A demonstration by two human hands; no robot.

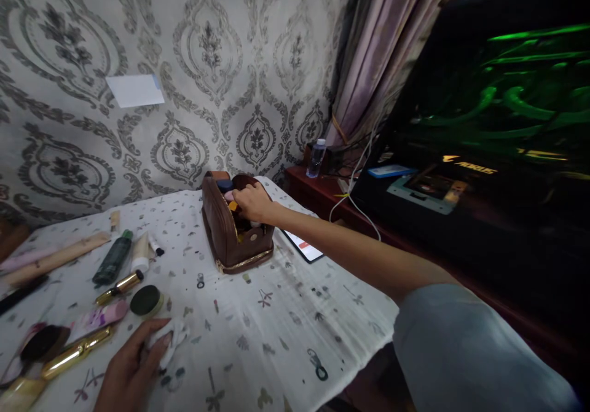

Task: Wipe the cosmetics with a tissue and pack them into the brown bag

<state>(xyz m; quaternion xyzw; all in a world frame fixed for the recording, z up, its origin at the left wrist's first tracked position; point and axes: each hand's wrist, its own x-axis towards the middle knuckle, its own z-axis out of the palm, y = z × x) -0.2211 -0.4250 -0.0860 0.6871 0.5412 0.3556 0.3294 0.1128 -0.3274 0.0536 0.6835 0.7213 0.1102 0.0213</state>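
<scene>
A brown bag with a gold zipper stands open on the patterned white cloth. My right hand reaches into its top, fingers bent together at a small pink item; whether they grip it is unclear. Dark and yellow items show inside the bag. At the lower left, my left hand holds a crumpled white tissue between thumb and fingers. Just beyond that hand lies a round jar with a dark lid.
Left of the bag lie a green bottle, a cream tube, gold tubes and a pink tube. A tablet lies right of the bag. Beyond it are a water bottle, cables and a black PC case.
</scene>
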